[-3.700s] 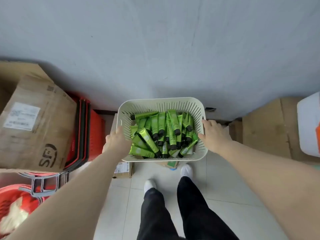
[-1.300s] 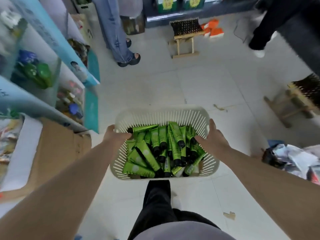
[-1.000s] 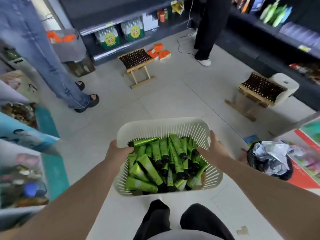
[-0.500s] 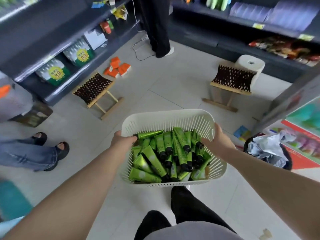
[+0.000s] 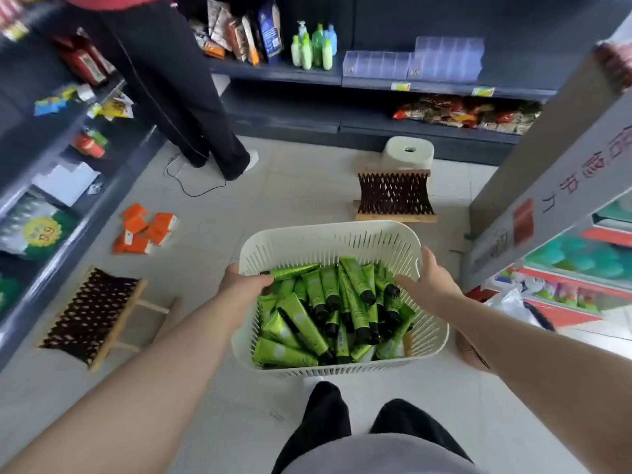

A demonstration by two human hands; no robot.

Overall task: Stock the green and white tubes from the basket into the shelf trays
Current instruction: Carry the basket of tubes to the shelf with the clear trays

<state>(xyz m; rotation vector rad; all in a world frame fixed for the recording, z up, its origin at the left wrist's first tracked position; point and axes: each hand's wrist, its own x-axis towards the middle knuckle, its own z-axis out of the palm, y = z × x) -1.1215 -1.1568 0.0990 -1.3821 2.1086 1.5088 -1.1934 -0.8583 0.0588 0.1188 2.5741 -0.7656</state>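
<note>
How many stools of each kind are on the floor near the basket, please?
Woven wooden-framed stools: 2 (the second is ahead)
White plastic stool: 1
Total: 3

I'm turned away from that wall now, the basket (image 5: 328, 231) is out over the aisle floor (image 5: 294, 189), and the shelf (image 5: 441, 86) with clear trays (image 5: 413, 65) is ahead.
</note>
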